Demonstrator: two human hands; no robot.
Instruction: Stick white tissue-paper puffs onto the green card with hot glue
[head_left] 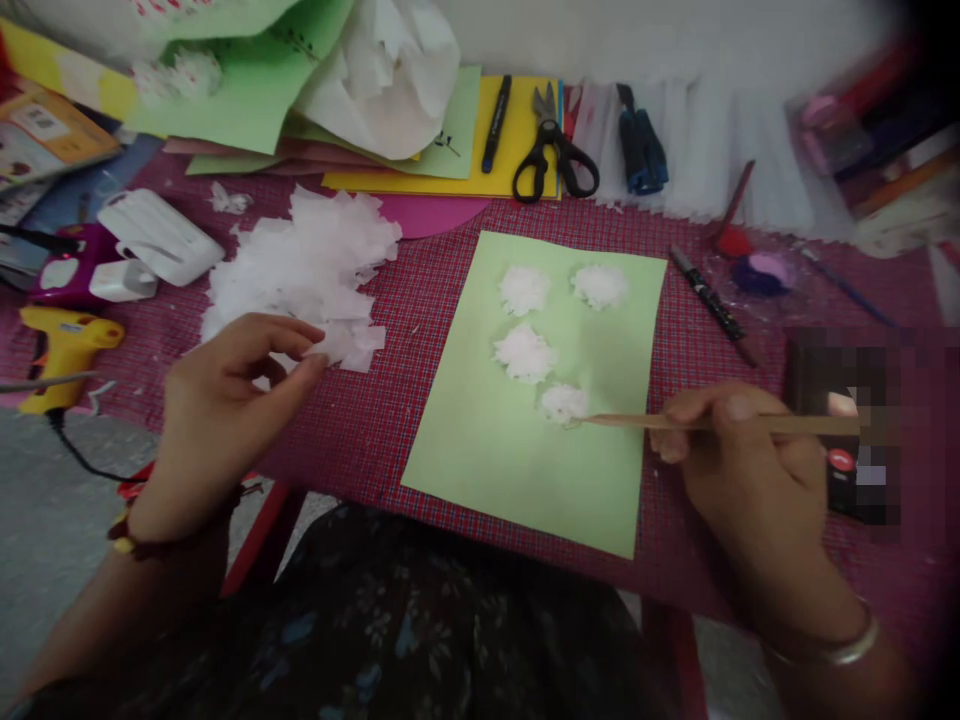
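Thumb and fingertips of my left hand (240, 390) pinch a small piece of white tissue at the edge of a heap of tissue pieces (300, 260). My right hand (750, 450) is closed around a thin wooden stick (630, 421), held nearly level. The stick's tip touches or nearly touches the right side of the lowest white tuft (564, 403) on a light green sheet (487, 450). Above that tuft sit three more fluffy tufts, one at the left (524, 353) and two near the top (524, 289) (600, 286).
Black scissors (553, 150) and a marker (496, 125) rest on yellow paper behind the sheet. A yellow glue gun (67, 350) lies far left beside a white plug (161, 235). Right of the sheet are a black pen (705, 290), a paint palette (761, 272) and a partly blurred phone (844, 490).
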